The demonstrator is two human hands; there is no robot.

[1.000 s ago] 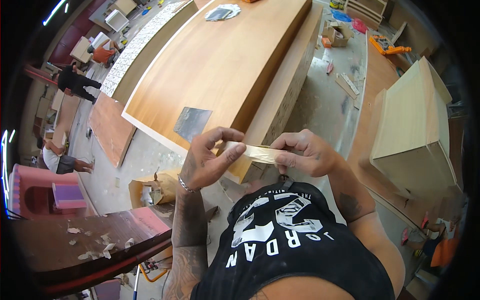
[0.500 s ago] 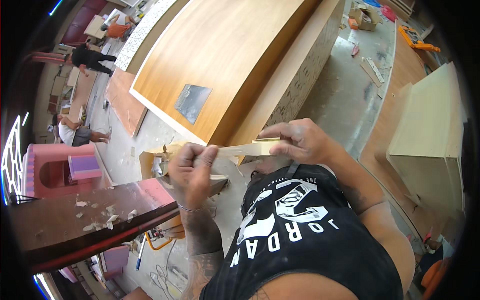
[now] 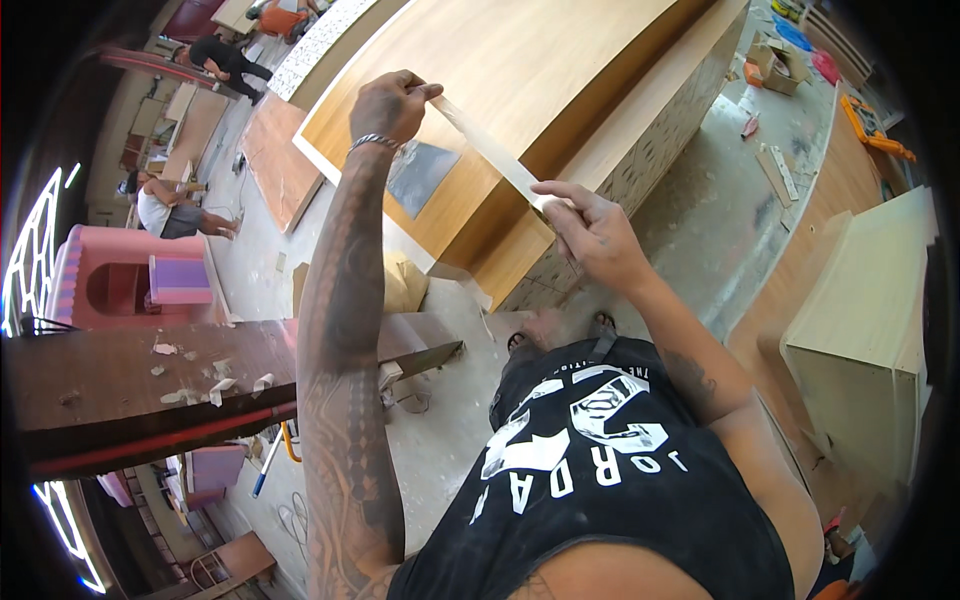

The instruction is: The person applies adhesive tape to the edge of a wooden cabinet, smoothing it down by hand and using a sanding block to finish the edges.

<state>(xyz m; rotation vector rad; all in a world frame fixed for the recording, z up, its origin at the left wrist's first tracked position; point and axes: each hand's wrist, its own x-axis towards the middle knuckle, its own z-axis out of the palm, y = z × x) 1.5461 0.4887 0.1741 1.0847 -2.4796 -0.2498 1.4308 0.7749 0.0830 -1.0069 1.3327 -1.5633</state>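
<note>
Between my hands stretches a pale strip of masking tape (image 3: 487, 147), slanting across the front end of a wood-faced counter (image 3: 570, 60). My left hand (image 3: 388, 108), arm reaching far out over the counter's wooden face, pinches the strip's far end. My right hand (image 3: 592, 232) is closed on the tape's nearer end, beside the counter's stepped edge; the roll is mostly hidden by the fingers. A dark grey sheet (image 3: 424, 178) lies on the wooden face, just right of my left wrist.
A brown beam (image 3: 130, 375) with plaster scraps juts in from the left. Beyond it stands a pink and purple unit (image 3: 180, 280). A pale wooden cabinet (image 3: 860, 310) is at the right. Several other people work at upper left; a cardboard box (image 3: 780, 68) sits upper right.
My left hand has moved up and away over the counter, drawing out a longer strip of tape. My right hand has shifted slightly lower. The view has also moved a little.
</note>
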